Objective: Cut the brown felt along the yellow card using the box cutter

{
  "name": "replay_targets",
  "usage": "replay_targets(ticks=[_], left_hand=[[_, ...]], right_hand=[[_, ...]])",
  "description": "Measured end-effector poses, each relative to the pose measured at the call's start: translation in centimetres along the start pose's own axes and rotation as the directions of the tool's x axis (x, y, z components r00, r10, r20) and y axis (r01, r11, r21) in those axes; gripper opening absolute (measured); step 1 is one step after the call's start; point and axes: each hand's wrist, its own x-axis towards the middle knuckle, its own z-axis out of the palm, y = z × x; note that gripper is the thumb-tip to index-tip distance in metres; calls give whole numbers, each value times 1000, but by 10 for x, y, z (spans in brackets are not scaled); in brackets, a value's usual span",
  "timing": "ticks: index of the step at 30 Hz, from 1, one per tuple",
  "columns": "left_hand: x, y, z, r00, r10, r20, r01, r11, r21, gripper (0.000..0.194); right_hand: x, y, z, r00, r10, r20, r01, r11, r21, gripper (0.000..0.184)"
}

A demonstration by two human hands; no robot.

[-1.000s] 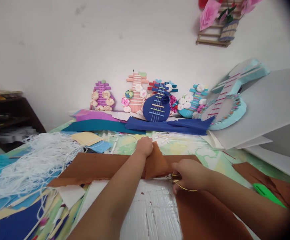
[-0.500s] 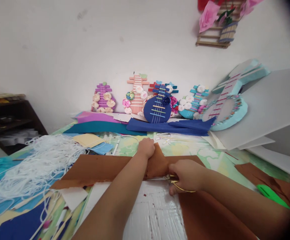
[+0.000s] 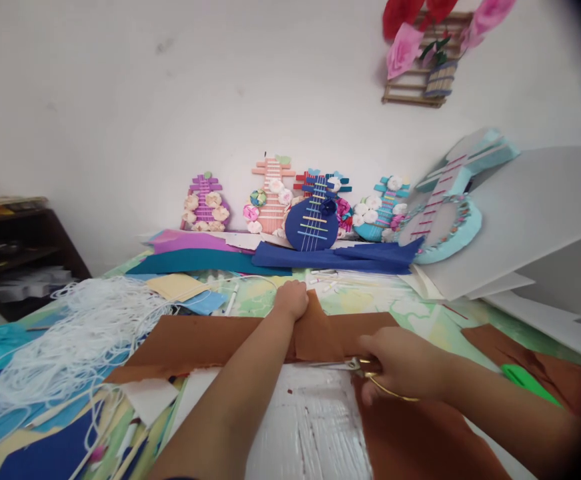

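Note:
My left hand (image 3: 293,300) is closed on the raised edge of a brown sheet (image 3: 205,337), which looks like felt or fabric. A flap of the sheet (image 3: 314,333) is folded up beside that hand. My right hand (image 3: 395,360) grips gold-handled scissors (image 3: 365,367) by the loops. Their blades point left along the sheet's near edge, just below the flap; whether they touch it I cannot tell. Below lies a white board (image 3: 310,427) with a glossy, streaky surface. More brown material (image 3: 420,433) hangs down to its right.
A heap of white cord (image 3: 85,340) lies at left, near blue and cream scraps. Several decorated model lutes (image 3: 313,223) stand along the wall behind blue strips (image 3: 335,257). At right are a green-handled object (image 3: 530,383) and large pale sheets (image 3: 530,227).
My right hand and the scissors have shifted right, and more of the blades shows. My left hand keeps its hold on the brown sheet. The camera view has turned slightly.

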Motion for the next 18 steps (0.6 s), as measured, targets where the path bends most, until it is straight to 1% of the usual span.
replay_targets(ticks=[3,5,8,10,12,13,14,16,18], left_hand=[[-1,2,-8,1000,-10,-4,10,999,-40,25],[0,3,-20,1000,-5,-10,4,998,-66,25],[4,5,-46,999,32,-17,-34,995,-98,24],[5,8,-69,997,71,-16,-72,991,-112,24],[2,15,-92,992,122,-9,-123,985,-123,24],[-1,19,-104,988,156,-4,-155,979,-129,24],[-6,25,-117,981,196,1,-194,972,-135,24],[-18,38,-140,956,293,5,-289,946,-147,24],[-32,54,-162,921,390,1,-386,910,-154,21]], right_hand=[[-37,3,-5,993,106,-48,-104,994,33,43],[-61,6,-4,980,184,-79,-179,982,67,39],[-84,12,2,937,320,-140,-295,940,171,26],[-87,15,7,905,379,-192,-317,903,289,18],[-81,18,10,881,404,-248,-270,858,438,18],[-76,18,11,865,420,-276,-232,821,522,20],[-69,18,11,845,442,-300,-188,772,608,22],[-55,18,8,789,510,-344,-83,642,762,29],[-42,18,3,737,561,-377,40,521,853,35]])
